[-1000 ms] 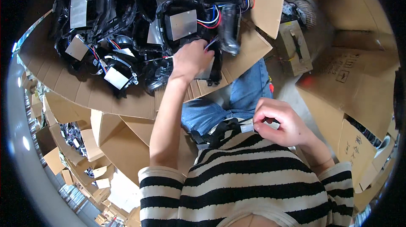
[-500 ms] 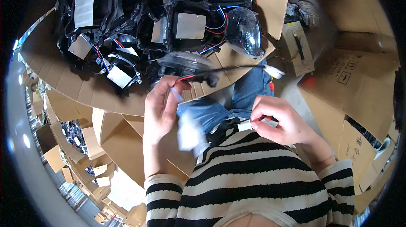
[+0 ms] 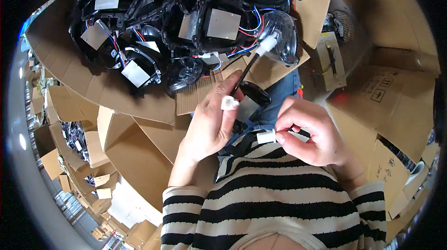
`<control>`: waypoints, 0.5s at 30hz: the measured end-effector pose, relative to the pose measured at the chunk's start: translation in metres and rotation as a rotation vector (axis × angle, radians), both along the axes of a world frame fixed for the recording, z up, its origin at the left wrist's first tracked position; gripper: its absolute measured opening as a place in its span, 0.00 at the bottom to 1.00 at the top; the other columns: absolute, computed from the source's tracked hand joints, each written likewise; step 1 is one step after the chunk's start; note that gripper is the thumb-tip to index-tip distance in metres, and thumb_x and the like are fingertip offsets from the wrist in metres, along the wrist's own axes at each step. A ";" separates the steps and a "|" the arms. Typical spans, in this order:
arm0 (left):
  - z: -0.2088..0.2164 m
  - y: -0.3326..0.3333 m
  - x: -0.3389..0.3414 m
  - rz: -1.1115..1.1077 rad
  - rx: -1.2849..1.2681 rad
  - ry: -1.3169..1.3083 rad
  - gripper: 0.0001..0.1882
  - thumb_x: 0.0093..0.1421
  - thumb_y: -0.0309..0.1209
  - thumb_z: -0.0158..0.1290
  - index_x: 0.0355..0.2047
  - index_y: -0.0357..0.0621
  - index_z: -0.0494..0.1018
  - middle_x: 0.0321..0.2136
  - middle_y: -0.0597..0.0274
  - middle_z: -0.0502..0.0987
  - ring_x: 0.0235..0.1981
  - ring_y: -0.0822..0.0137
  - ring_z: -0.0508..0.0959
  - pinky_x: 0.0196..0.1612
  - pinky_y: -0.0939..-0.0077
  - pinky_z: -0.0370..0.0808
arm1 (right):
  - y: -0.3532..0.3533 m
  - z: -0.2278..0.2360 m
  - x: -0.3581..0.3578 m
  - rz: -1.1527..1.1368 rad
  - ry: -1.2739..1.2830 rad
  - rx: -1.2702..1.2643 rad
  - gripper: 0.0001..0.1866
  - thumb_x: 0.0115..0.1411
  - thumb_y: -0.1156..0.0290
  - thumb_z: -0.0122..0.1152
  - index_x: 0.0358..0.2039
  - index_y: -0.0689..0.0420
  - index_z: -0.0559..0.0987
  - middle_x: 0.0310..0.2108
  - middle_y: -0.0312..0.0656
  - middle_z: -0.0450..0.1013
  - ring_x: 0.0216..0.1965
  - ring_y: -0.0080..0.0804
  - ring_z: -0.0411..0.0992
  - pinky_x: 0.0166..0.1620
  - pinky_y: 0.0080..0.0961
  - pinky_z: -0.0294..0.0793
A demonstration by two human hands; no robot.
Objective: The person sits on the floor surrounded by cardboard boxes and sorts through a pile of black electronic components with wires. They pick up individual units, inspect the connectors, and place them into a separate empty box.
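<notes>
My left hand (image 3: 209,124) pinches a black cable (image 3: 246,74) between thumb and fingers, above my lap. A white plug connector (image 3: 267,45) ends the cable at its far upper end, in front of a clear lamp lens (image 3: 282,35). Another white connector (image 3: 229,103) shows at my left thumb. To the right, my right hand (image 3: 309,131) is closed in a pinch just behind a third white connector (image 3: 266,136), close to my striped top; the lead behind it is mostly hidden by the fingers. Beyond my left fingers is a glossy black curved part (image 3: 256,94).
Several black lamp housings with silver plates (image 3: 223,24) and coloured wires lie on a cardboard sheet (image 3: 60,59) ahead. A large carton (image 3: 382,91) stands at the right beside a pale box-shaped device (image 3: 331,61). Open cartons (image 3: 125,152) fill the left.
My left hand has moved right and nearer me; its cable now points up toward the clear lens. The view has shifted slightly. My right hand keeps its pinch near my top.
</notes>
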State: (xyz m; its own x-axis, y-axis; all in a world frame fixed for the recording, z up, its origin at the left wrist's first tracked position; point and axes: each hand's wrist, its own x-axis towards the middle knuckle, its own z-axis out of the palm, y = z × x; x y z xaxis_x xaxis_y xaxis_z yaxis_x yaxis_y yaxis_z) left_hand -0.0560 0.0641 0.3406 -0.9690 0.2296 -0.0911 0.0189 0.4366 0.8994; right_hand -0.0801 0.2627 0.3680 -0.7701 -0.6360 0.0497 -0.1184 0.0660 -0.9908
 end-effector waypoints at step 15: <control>0.003 -0.012 -0.009 -0.815 0.329 -0.141 0.17 0.57 0.39 0.40 0.38 0.40 0.68 0.27 0.56 0.72 0.26 0.59 0.72 0.29 0.71 0.68 | 0.001 0.002 -0.028 0.118 0.117 0.027 0.03 0.40 0.82 0.54 0.19 0.62 0.72 0.19 0.38 0.64 0.22 0.28 0.63 0.25 0.20 0.61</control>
